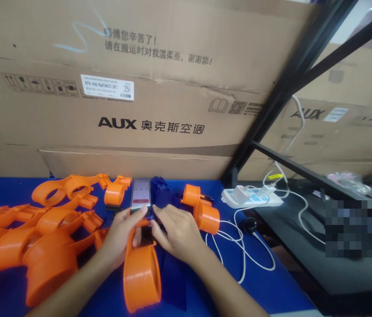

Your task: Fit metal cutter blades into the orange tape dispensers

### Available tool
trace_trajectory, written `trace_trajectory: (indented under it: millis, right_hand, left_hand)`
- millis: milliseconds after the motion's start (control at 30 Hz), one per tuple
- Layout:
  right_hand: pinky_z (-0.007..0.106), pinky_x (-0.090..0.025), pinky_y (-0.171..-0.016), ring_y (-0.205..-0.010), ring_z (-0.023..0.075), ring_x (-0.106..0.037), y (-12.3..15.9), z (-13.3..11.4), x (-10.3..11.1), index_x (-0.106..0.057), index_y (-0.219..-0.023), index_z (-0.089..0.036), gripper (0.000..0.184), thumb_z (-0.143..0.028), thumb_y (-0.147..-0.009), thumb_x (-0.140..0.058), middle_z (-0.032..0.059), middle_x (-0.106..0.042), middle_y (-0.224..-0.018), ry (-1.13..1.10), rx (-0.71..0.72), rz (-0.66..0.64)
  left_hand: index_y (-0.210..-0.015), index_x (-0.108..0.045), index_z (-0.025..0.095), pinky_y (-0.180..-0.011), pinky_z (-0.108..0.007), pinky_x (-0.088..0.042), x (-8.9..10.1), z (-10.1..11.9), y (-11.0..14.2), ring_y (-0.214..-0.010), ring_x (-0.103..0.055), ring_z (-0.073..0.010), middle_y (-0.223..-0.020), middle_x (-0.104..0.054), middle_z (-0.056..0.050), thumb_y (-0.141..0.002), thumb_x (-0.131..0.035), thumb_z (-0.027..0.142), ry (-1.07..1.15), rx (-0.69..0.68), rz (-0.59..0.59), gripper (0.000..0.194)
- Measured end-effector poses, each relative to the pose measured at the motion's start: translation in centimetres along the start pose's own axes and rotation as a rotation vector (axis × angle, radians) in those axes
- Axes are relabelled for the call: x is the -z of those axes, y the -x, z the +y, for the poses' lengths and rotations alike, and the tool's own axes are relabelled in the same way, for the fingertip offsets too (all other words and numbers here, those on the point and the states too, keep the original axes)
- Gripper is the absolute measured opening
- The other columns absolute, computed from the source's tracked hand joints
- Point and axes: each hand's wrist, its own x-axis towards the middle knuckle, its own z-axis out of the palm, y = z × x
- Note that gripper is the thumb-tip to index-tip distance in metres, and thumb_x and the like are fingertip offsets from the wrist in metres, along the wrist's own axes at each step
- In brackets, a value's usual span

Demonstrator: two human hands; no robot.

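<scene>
My left hand (119,237) is closed around the narrow arm of an orange plastic ring holder (142,277), whose wide ring hangs toward me. Thumb and fingers of my right hand (179,231) pinch a small dark blue piece (150,215) at the holder's upper end, so both hands meet there. Whether that piece is a strap or a clip I cannot tell. Just beyond my hands stands a phone (141,193) with a lit screen. Dark blue strap-like material (162,191) lies beside the phone, and more runs under my right wrist.
Several more orange ring holders (53,253) are heaped on the left of the blue tabletop (255,281). Another orange holder (208,218) lies at right, near white cables (243,246) and a power strip (252,197). A large cardboard box (152,88) and black metal frame (271,101) stand behind.
</scene>
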Motion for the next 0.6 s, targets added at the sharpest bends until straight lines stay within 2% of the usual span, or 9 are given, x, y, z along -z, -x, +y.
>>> trace_trajectory:
  millis: [67, 133, 200, 233, 300, 400, 467, 533, 600]
  right_hand:
    - [0.030, -0.045, -0.065, -0.071, 0.0186, -0.063, -0.5, 0.4, 0.6, -0.068, -0.098, -0.015, 0.028, -0.023, -0.104, -0.042, 0.0081, -0.071, -0.082, -0.007, -0.079, 0.002]
    - [0.029, -0.043, -0.064, -0.072, 0.0185, -0.062, -1.8, 1.5, 1.6, -0.065, -0.086, -0.017, 0.033, -0.024, -0.105, -0.039, 0.0074, -0.069, -0.079, 0.041, -0.218, 0.006]
    - [0.029, -0.042, -0.067, -0.079, 0.0207, -0.065, -3.8, 3.1, 2.8, -0.065, -0.086, -0.019, 0.034, -0.031, -0.106, -0.041, 0.0079, -0.071, -0.084, 0.167, -0.346, -0.051]
    - [0.030, -0.043, -0.070, -0.085, 0.0224, -0.066, -5.0, 4.1, 3.2, -0.067, -0.090, -0.019, 0.035, -0.035, -0.107, -0.040, 0.0086, -0.072, -0.089, 0.245, -0.409, -0.121]
    - [0.032, -0.046, -0.077, -0.100, 0.0259, -0.067, -7.4, 6.2, 3.6, -0.070, -0.101, -0.021, 0.040, -0.039, -0.108, -0.035, 0.0108, -0.074, -0.102, 0.384, -0.521, -0.374]
    - [0.037, -0.050, -0.087, -0.109, 0.0309, -0.067, -10.3, 9.3, 2.9, -0.073, -0.105, -0.017, 0.032, -0.036, -0.105, -0.046, 0.0156, -0.073, -0.110, 0.407, -0.574, -0.535]
    - [0.041, -0.053, -0.092, -0.110, 0.0292, -0.067, -11.4, 10.9, 1.7, -0.071, -0.112, -0.016, 0.026, -0.036, -0.103, -0.057, 0.0156, -0.070, -0.118, 0.403, -0.613, -0.649]
    - [0.044, -0.057, -0.093, -0.110, 0.0255, -0.067, -12.0, 12.1, 0.6, -0.065, -0.125, -0.017, 0.031, -0.036, -0.101, -0.063, 0.0120, -0.066, -0.128, 0.390, -0.646, -0.748]
    - [0.045, -0.059, -0.093, -0.110, 0.0240, -0.066, -12.2, 12.8, -0.2, -0.061, -0.131, -0.019, 0.035, -0.037, -0.101, -0.064, 0.0099, -0.063, -0.132, 0.373, -0.662, -0.814]
  left_hand:
    - [-0.076, -0.065, 0.017, -0.038, -0.020, -0.026, 0.1, 0.2, 0.0, -0.032, -0.034, -0.0063, -0.037, -0.046, 0.006, -0.082, -0.077, 0.053, -0.006, 0.013, -0.010, 0.039]
    - [-0.080, -0.066, 0.016, -0.038, -0.019, -0.027, 0.1, 0.3, 0.0, -0.032, -0.034, -0.0057, -0.040, -0.051, 0.005, -0.082, -0.077, 0.054, -0.015, 0.023, -0.010, 0.039]
    - [-0.085, -0.066, 0.016, -0.039, -0.019, -0.030, 0.0, 0.3, 0.0, -0.034, -0.035, -0.0053, -0.047, -0.061, 0.001, -0.082, -0.077, 0.054, -0.015, 0.026, -0.008, 0.039]
    - [-0.087, -0.066, 0.016, -0.039, -0.019, -0.031, 0.0, 0.2, 0.0, -0.035, -0.035, -0.0051, -0.051, -0.065, -0.001, -0.082, -0.078, 0.054, -0.011, 0.030, -0.006, 0.040]
    - [-0.090, -0.066, 0.015, -0.039, -0.019, -0.032, -0.1, 0.0, -0.1, -0.036, -0.036, -0.0048, -0.061, -0.071, -0.004, -0.080, -0.079, 0.053, -0.006, 0.048, -0.002, 0.041]
    - [-0.091, -0.064, 0.016, -0.037, -0.020, -0.031, -0.2, -0.4, -0.2, -0.035, -0.038, -0.0046, -0.071, -0.076, -0.006, -0.079, -0.080, 0.055, 0.001, 0.069, 0.012, 0.044]
    - [-0.089, -0.063, 0.017, -0.037, -0.020, -0.032, -0.2, -0.5, -0.3, -0.035, -0.037, -0.0048, -0.071, -0.075, -0.006, -0.080, -0.077, 0.060, 0.005, 0.074, 0.016, 0.046]
    - [-0.085, -0.062, 0.017, -0.038, -0.021, -0.034, -0.2, -0.4, -0.3, -0.034, -0.036, -0.0059, -0.059, -0.070, -0.003, -0.081, -0.073, 0.066, 0.002, 0.078, 0.020, 0.050]
    - [-0.082, -0.062, 0.017, -0.039, -0.021, -0.032, -0.1, -0.1, -0.4, -0.034, -0.036, -0.0080, -0.044, -0.058, 0.002, -0.081, -0.070, 0.069, -0.002, 0.081, 0.027, 0.052]
